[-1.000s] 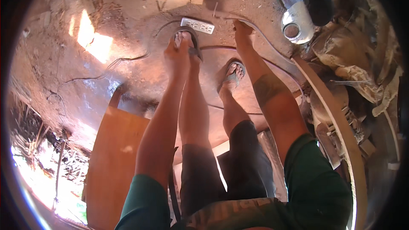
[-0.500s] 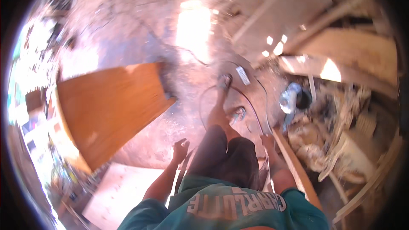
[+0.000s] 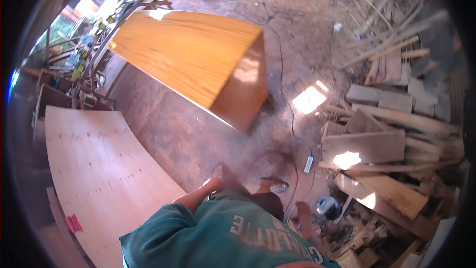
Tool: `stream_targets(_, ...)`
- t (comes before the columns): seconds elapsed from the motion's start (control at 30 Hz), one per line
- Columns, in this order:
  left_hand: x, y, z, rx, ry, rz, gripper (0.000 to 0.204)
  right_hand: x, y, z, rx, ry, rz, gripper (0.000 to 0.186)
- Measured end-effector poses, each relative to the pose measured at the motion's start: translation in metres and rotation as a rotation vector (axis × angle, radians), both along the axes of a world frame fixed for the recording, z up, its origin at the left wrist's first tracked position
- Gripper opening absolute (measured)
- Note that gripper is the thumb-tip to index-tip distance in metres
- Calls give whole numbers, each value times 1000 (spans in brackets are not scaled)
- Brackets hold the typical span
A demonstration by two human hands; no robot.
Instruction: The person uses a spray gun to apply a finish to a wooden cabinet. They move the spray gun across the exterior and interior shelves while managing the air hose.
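My left hand hangs by my left side, blurred, between the pale plywood sheet and my legs. Its fingers are smeared, and no object shows in it. Low by my right leg is my right hand, its fingers too small and unclear to read. Near it, a dark cable runs over the floor, and a blue-grey round container sits to its right. Ahead of me stands a large box-shaped piece of furniture with a glossy orange-brown wooden face, apart from both hands.
A white power strip lies on the dirt floor ahead of my feet. Stacked boards and offcuts fill the right side. A red object rests on the plywood's left edge. Cluttered wooden framework lines the far left.
My view has swung left and up, so the orange-brown furniture and plywood show more fully. Both hands appear lower in the picture; the plank by my right arm is no longer plainly visible.
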State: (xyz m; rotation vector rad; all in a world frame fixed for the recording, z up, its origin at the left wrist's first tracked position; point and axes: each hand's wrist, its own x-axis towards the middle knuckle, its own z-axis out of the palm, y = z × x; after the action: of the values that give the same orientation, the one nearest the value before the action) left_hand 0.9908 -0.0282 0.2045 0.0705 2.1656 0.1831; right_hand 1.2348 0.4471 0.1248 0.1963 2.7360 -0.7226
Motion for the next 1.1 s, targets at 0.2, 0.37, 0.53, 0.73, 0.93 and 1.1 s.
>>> stream_targets(0.2, -12, -82, 6, 173, -114, 63, 51, -77, -143, 136, -370, -388, -160, 45)
stream_targets(0.37, -43, -143, 80, 245, -133, 46, 57, -128, -199, 174, -256, -503, -178, 49)
stream_targets(0.53, -8, -303, 33, 392, 224, 557, 43, -206, -287, 180, -196, -394, -2, 50)
stream_targets(0.73, 81, -422, 59, 185, 188, 1131, 39, -315, -385, 195, -179, -231, 319, 33)
stream_targets(0.93, 214, -422, 69, 177, 213, 1503, 29, -408, -476, 210, -345, -209, 700, 21)
stream_targets(1.1, 265, -387, 51, 91, -68, 1014, 42, -464, -535, 208, -347, -300, 665, 20)
